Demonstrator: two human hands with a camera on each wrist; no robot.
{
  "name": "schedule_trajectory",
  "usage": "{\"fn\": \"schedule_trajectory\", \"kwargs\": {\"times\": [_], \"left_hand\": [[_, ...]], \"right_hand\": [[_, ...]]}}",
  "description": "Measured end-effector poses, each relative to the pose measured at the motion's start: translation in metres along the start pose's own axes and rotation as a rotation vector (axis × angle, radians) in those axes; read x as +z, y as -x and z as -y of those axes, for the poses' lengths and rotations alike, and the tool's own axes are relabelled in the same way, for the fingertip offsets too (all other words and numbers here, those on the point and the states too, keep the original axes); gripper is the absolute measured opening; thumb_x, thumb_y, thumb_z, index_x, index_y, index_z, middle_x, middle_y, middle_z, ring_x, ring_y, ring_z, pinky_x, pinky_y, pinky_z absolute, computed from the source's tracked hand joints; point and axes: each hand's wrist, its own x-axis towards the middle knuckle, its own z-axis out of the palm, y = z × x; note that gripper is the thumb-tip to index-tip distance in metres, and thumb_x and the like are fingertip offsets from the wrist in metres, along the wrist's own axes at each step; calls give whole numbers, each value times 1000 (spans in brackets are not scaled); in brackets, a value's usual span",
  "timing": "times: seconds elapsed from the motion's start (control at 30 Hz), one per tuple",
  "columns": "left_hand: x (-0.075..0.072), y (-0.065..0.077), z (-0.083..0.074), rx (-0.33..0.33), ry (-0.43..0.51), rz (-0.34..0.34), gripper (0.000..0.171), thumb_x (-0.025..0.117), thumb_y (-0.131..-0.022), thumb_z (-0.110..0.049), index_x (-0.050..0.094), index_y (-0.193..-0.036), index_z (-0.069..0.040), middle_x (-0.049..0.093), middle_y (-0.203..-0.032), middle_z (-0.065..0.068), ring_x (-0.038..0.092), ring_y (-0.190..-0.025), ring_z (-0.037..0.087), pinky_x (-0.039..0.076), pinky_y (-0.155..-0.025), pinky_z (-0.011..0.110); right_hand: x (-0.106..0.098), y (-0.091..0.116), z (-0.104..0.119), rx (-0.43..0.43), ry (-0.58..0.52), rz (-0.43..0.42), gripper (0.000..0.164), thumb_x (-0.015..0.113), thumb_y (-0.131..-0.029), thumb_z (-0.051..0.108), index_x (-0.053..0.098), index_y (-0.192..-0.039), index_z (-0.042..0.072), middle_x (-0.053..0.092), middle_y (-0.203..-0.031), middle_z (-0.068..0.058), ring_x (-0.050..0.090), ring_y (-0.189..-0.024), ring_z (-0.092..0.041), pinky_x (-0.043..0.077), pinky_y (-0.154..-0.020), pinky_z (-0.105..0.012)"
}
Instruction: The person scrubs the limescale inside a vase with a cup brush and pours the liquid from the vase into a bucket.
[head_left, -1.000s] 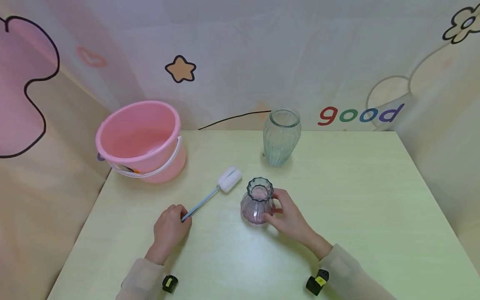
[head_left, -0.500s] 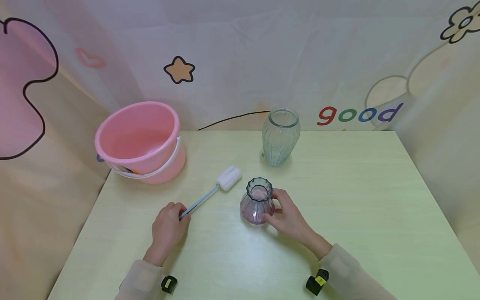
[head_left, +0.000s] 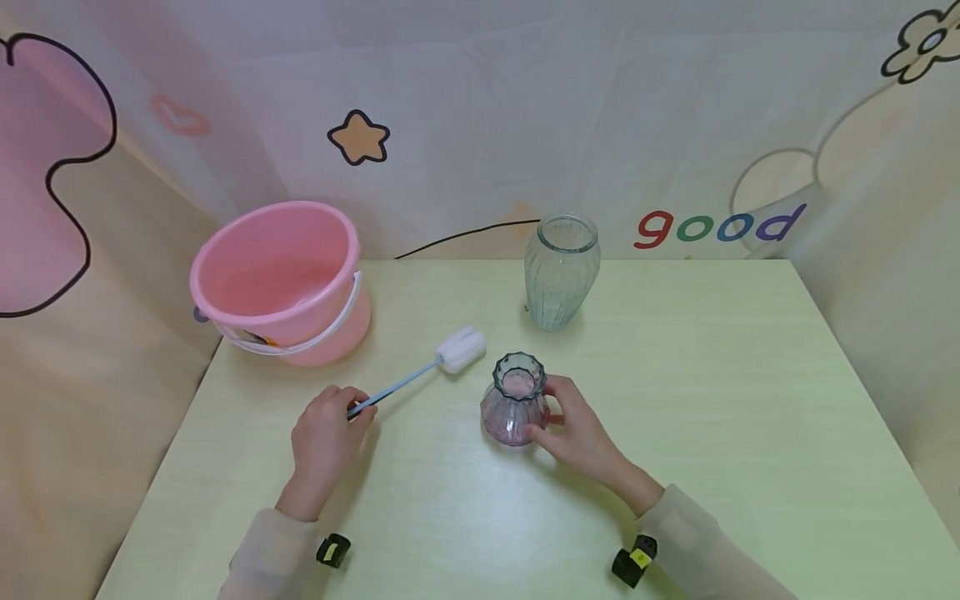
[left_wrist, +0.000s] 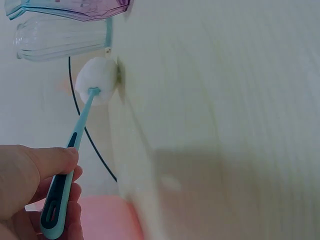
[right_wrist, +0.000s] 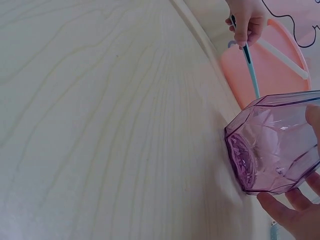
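Note:
My left hand (head_left: 327, 440) pinches the blue-and-black handle (left_wrist: 59, 195) of a sponge bottle brush between thumb and fingers. Its white sponge head (head_left: 461, 349) points right, toward a small glass vase (head_left: 513, 414). That vase has a bluish scalloped rim and a ribbed purple body, and it stands upright on the table. Around its right side my right hand (head_left: 585, 437) curls thumb and fingers. The right wrist view shows fingertips against the purple glass (right_wrist: 275, 145). A gap separates the sponge head from the vase in the head view.
A pink bucket (head_left: 330, 312) with a white handle stands at the back left of the pale table (head_left: 750, 400). Behind the small vase is a taller clear glass vase (head_left: 561, 275). A printed curtain (head_left: 465, 108) hangs along the table's back edge.
My left hand has moved up and slightly left, and the brush now lies at a flatter angle. The right hand and the small vase have stayed in place.

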Motion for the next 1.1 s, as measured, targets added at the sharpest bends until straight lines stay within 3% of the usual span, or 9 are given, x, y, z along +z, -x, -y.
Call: {"fn": "schedule_trajectory", "kwargs": {"times": [0.27,0.47,0.67,1.1], "left_hand": [[-8,-7,-8,1,43,-47,15,74,-72,-20,65,-81,-12,55,-74,1,52,-62,18,40,-48,34],[-15,-18,-15,38,139,-138,17,76,-70,-20,64,-80,-13,60,-74,0,52,-61,14,40,-52,36],[-19,-31,-28,58,294,-207,19,77,-70,-19,64,-82,-13,61,-74,-1,54,-61,9,43,-57,32],[-18,-47,-49,-55,612,-230,24,76,-71,-21,64,-89,-11,64,-80,2,57,-64,11,46,-55,21]], "right_hand": [[0,0,-1,-3,-3,-4,64,71,-73,4,37,-128,4,41,-124,-14,42,-111,-21,50,-72,-28],[0,0,-1,-12,-13,-8,64,71,-73,4,38,-127,4,41,-124,-14,42,-111,-21,50,-73,-29],[1,0,-2,-16,-11,-8,64,71,-73,4,38,-127,3,41,-124,-15,42,-111,-21,50,-73,-29],[0,0,-2,-7,-6,0,64,71,-74,6,38,-129,9,40,-125,-8,41,-112,-19,50,-74,-27]]}}
